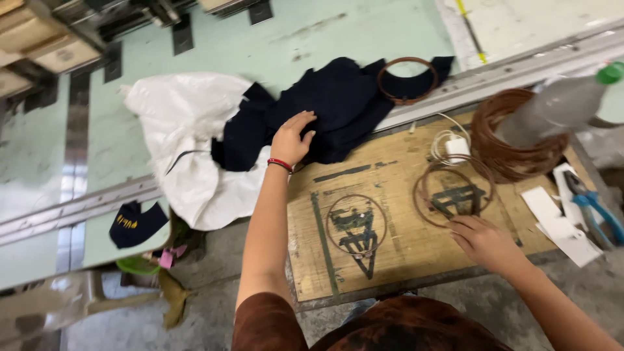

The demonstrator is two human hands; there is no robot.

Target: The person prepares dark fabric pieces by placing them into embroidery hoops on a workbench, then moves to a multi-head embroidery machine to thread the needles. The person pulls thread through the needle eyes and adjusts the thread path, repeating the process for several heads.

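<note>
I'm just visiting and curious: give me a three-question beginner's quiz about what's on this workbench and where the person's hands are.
1. True or false: the left hand rests on the dark navy cloth.
2. What is the right hand nearest to? A) the blue-handled pliers B) the loose wire ring on the wooden board C) the white sack
3. Fill in: the plastic bottle with a green cap stands inside a thick coil of ____-coloured wire.

Key: 1 true; 2 B; 3 copper (reddish-brown).
</note>
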